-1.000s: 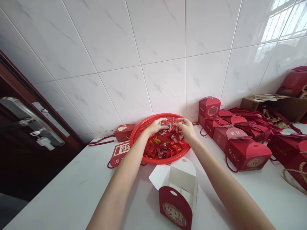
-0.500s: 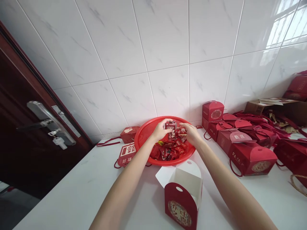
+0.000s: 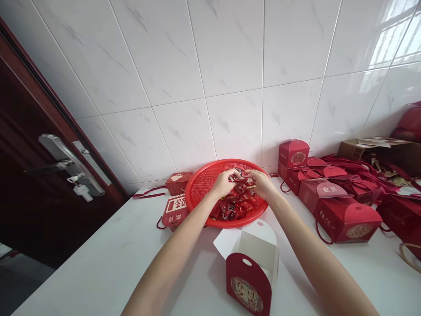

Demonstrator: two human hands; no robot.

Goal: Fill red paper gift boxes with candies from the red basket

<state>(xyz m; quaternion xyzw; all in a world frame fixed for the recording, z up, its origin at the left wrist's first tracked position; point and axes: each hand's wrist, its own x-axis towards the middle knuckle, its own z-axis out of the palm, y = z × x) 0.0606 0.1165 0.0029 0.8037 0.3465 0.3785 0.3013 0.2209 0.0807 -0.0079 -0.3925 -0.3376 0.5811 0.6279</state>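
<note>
Both my hands are over a red plastic basket (image 3: 197,186) that holds wrapped candies (image 3: 230,210) in red wrappers. My left hand (image 3: 224,183) is closed on red-wrapped candies (image 3: 237,179), close against the other hand. In the fingers of my right hand (image 3: 261,182) are more red candies (image 3: 250,181) with white print. How many pieces each hand has cannot be made out. Nearer to me, between my forearms, stands a dark red gift box (image 3: 245,285) with its top flaps open and a white inside.
Several closed red gift boxes (image 3: 348,221) with cord handles stand on the right of the white table (image 3: 108,263). Two more red boxes (image 3: 174,213) are left of the basket. A cardboard carton (image 3: 355,149) is at the far right. A tiled wall runs behind, and a dark door (image 3: 29,184) is at left.
My hands have come closer together over the basket, and the left one has turned its candies flatter. The open gift box has stayed in place.
</note>
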